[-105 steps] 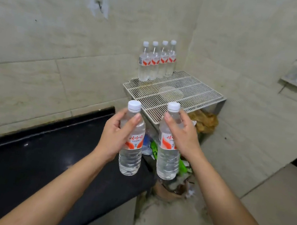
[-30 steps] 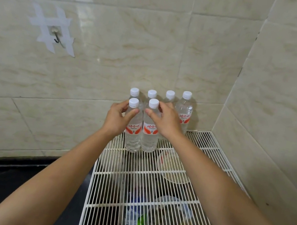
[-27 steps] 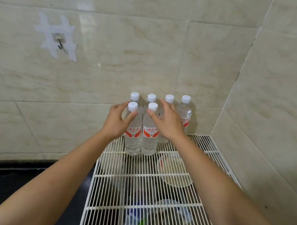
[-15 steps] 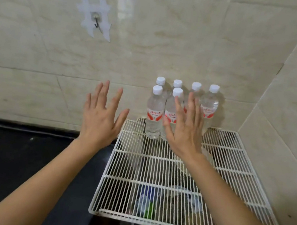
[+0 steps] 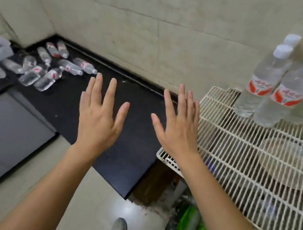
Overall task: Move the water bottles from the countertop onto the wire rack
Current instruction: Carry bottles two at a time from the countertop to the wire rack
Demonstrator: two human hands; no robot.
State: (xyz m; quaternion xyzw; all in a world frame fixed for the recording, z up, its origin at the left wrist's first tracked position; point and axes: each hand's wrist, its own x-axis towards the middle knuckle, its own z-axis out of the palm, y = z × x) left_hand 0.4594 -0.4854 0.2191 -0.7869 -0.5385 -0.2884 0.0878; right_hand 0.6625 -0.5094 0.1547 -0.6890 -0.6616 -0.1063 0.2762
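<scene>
A: Far left, countertop point(image 5: 65, 106): scattered bottles point(image 5: 43, 71) lying flat, left to carry.
B: Hands?
A: Fingers spread, holding nothing: left hand point(image 5: 96, 120), right hand point(image 5: 177, 132). Far right, wire rack point(image 5: 230, 146): upright bottles point(image 5: 285, 91) standing at its back. Partly done.

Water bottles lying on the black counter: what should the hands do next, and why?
Probably reach left toward the clear plastic water bottles lying at the far end of the black countertop. The left hand and the right hand are open and empty, some upright bottles already stand on the white wire rack, and that pile is not yet moved.
</scene>
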